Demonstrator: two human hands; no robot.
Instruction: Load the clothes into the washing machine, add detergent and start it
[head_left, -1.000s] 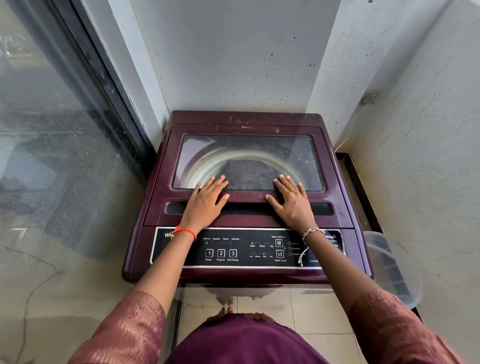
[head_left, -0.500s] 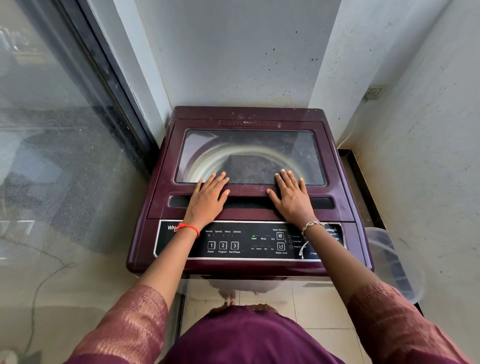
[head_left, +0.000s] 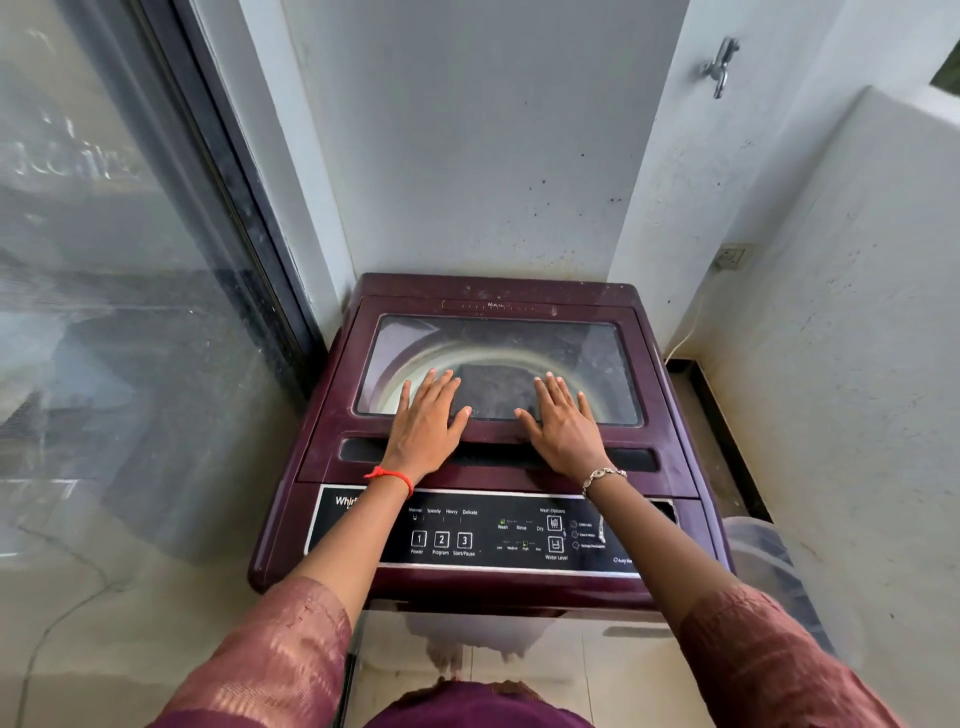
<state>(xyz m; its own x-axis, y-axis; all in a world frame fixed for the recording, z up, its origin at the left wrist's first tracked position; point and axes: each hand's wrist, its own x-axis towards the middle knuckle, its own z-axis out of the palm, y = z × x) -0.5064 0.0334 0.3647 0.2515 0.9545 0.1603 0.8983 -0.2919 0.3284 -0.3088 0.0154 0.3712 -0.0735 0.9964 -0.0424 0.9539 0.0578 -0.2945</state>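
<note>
Maroon lid (head_left: 498, 435) lies shut under flat left hand (head_left: 425, 426) and right hand (head_left: 562, 427)

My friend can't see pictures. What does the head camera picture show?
A person's left hand and right hand rest flat on the closed glass lid of a maroon washing machine. Its control panel is nearest the person, and a clear plastic tub stands on the right.

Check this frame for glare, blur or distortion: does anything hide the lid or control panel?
Head view: the wide lens bows the door frame; daylight is soft, without hard shadows; the lid window is hazy with reflections, the drum dim beneath; the control panel reads clearly except its smallest labels; left hand and right hand are sharp.
</note>
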